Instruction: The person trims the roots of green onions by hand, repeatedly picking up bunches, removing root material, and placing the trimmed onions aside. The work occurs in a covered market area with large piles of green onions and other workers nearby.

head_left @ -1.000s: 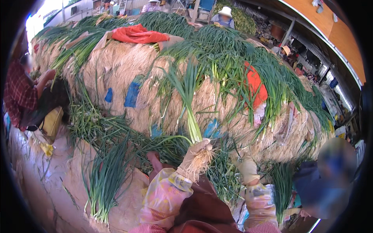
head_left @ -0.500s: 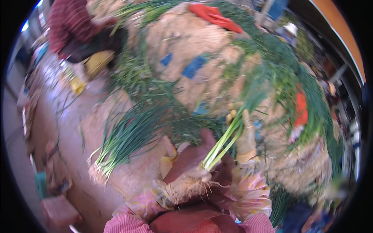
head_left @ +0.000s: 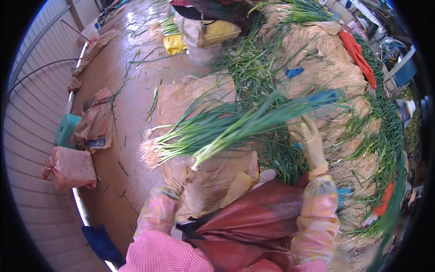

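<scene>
My gloved left hand (head_left: 180, 179) is closed round the root end of a bunch of green onions (head_left: 247, 124). Root fibres cover much of that hand, so its fingers barely show. The bunch slants up to the right, over a pile of green onions (head_left: 190, 136) on a brown sack (head_left: 204, 183). The pile's pale roots point left. Just under the held bunch's leaf tips, my gloved right hand (head_left: 310, 143) has its fingers apart and grips nothing; whether it touches the leaves I cannot tell.
A large heap of rooty green onions (head_left: 353, 122) fills the right side, with orange cloth (head_left: 358, 54) on it. Another person in yellow and grey leg covers (head_left: 217, 34) sits at the top. Along the left wall are a pink bag (head_left: 72, 167) and a teal stool (head_left: 68, 130).
My view has turned left. The left hand has carried the bunch left and over the pile. My right hand, earlier round the stalks, has let go and opened.
</scene>
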### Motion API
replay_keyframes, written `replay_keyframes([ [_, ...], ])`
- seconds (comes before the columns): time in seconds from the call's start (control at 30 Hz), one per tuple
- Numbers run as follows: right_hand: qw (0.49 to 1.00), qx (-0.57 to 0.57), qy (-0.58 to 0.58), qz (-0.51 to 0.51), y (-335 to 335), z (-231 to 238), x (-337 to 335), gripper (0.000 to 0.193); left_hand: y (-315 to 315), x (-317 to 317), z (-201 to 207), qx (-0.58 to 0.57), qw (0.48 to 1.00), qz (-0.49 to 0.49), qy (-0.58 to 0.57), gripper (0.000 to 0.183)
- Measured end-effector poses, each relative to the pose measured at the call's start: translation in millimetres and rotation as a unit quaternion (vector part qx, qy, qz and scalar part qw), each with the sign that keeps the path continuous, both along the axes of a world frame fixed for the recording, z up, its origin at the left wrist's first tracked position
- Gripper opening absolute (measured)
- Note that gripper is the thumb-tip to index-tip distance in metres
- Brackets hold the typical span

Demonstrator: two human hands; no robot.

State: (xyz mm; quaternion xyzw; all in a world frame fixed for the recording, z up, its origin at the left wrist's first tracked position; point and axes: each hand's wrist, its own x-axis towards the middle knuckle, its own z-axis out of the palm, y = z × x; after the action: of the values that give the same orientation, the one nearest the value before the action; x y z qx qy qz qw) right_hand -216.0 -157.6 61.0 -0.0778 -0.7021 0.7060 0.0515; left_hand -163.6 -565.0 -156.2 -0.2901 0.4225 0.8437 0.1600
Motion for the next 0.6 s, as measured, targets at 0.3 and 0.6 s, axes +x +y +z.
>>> replay_keyframes([
  [0.3,0.982,0.127,-0.076,-0.12,86.8,47.4,103.8,0.038,-237.1,-58.0,-185.7,0.058,0.998,-0.006,-0.032,0.023],
  [0.6,0.913,0.131,-0.103,-0.373,228.2,38.5,341.9,0.042,-210.1,-78.5,-145.4,-0.478,0.834,0.274,-0.025,0.039],
])
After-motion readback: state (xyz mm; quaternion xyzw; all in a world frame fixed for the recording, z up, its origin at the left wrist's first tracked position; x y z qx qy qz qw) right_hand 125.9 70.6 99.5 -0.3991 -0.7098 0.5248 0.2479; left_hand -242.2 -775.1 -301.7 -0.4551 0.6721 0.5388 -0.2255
